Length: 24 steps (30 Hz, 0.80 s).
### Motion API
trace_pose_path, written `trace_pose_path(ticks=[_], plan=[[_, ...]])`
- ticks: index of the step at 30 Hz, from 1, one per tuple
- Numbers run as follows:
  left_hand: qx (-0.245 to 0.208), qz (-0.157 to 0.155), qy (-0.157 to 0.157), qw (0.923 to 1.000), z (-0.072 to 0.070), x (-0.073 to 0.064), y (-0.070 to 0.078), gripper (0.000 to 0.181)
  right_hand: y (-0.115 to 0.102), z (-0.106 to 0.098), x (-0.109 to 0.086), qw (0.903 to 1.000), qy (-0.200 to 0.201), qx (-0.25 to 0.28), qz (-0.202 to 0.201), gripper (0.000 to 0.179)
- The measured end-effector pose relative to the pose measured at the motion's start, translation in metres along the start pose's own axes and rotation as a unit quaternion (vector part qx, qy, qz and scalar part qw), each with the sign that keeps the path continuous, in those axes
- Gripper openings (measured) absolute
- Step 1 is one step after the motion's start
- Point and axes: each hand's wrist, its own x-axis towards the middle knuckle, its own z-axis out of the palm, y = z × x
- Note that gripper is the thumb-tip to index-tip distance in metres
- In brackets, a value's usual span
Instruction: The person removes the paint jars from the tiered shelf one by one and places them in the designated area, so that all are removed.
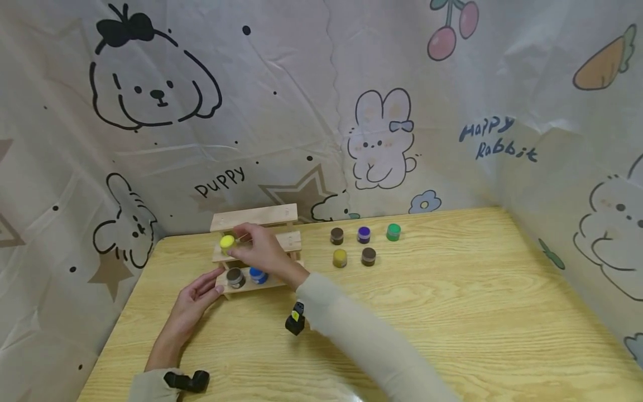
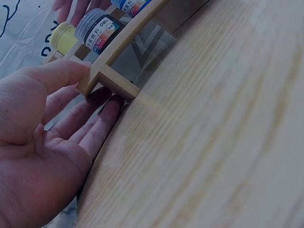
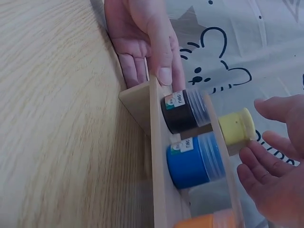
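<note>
A three-step wooden rack (image 1: 255,216) stands at the table's back left. My left hand (image 1: 193,298) holds the left end of its lowest step, thumb on the board and fingers around the end, as the left wrist view shows. On that step sit a black paint jar (image 3: 179,113) and a blue paint jar (image 3: 194,160). An orange jar (image 3: 204,221) shows partly in the right wrist view. A yellow paint jar (image 1: 228,243) sits on the middle step at the left. Beside it is my right hand (image 1: 263,251), its thumb and fingers spread close around the lid.
Right of the rack stand several more paint jars on the wooden table (image 1: 452,312): dark brown (image 1: 337,236), purple (image 1: 364,234), green (image 1: 393,231), dull yellow (image 1: 340,258) and another dark brown one (image 1: 369,256). A printed cloth (image 1: 281,111) hangs behind the table.
</note>
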Motion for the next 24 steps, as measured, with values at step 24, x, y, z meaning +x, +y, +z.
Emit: trace_pose_path(ticks=[24], plan=[[-0.006, 0.013, -0.002, 0.9999, 0.0, -0.001, -0.002, 0.059, 0.003, 0.008, 0.005, 0.9994, 0.028, 0.009, 0.018, 0.03]])
